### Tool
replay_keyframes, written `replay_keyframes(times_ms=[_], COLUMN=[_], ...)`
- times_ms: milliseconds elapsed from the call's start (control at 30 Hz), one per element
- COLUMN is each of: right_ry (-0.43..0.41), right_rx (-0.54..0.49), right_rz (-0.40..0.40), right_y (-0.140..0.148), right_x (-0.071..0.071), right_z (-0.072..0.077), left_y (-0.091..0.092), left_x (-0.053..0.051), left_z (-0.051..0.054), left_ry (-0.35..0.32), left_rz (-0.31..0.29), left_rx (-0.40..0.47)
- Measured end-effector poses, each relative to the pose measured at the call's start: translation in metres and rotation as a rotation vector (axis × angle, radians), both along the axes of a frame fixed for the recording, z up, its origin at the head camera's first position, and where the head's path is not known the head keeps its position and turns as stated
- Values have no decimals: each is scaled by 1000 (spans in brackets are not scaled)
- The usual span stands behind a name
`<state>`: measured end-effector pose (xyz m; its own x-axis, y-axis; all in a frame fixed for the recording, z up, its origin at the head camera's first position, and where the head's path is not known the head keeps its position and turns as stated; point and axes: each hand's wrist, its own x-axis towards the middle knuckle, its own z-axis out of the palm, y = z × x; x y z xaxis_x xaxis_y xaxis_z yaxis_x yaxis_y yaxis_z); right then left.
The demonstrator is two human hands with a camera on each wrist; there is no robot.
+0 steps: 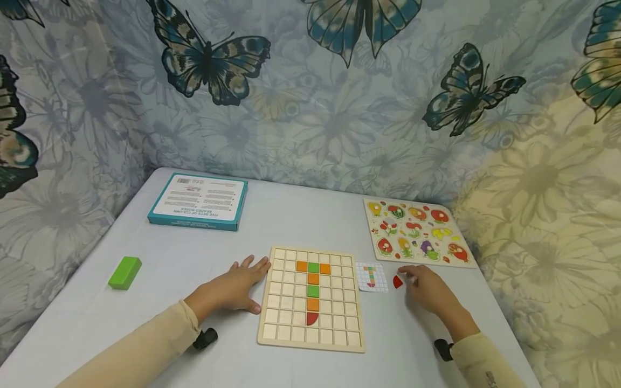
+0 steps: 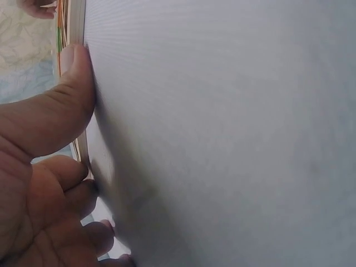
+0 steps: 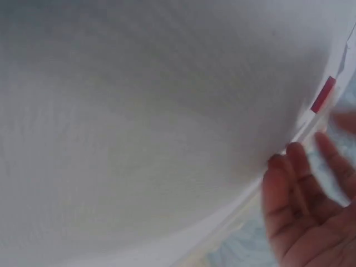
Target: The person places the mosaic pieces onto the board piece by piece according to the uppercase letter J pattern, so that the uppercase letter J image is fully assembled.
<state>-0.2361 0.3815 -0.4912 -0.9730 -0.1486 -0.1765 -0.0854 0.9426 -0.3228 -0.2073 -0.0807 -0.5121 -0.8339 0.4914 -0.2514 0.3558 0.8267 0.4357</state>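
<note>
A square wooden grid board [image 1: 286, 333] lies mid-table. On it are orange and green square tiles [image 1: 313, 291] in a T shape, with a red quarter-round piece [image 1: 312, 319] at the foot. My left hand [image 1: 236, 285] has its fingers spread along the board's left edge; in the left wrist view the thumb [image 2: 75, 94] touches that edge. Right of the board lies a small pattern card [image 1: 372, 277]. A loose red quarter-round piece [image 1: 397, 282] rests on the cloth beside the card. Just right of it is my right hand [image 1: 429, 288]; the right wrist view shows loosely bent fingers [image 3: 275, 194] apart from the piece.
A teal-edged box [image 1: 199, 199] lies at the back left, with a green block [image 1: 125, 272] nearer the left edge. At the back right sits a fruit puzzle board [image 1: 417, 231]. Butterfly-print fabric [image 1: 339, 118] hangs behind the white-covered table [image 1: 296, 210].
</note>
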Motion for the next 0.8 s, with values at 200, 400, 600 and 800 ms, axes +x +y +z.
replay_keyframes(times_ms=[200, 400, 600, 800], right_ry=[-24, -22, -27, 12], right_rx=[20, 40, 46, 39], right_rz=[-81, -50, -42, -41], right_y=[-5, -7, -8, -21], right_x=[2, 3, 3, 5], right_z=[0, 3, 3, 5], left_y=[-1, 0, 1, 0], left_x=[0, -1, -1, 1], left_z=[0, 0, 1, 2], left_ry=[-12, -15, -9, -13], left_rz=[6, 2, 1, 6], left_rx=[2, -4, 0, 4])
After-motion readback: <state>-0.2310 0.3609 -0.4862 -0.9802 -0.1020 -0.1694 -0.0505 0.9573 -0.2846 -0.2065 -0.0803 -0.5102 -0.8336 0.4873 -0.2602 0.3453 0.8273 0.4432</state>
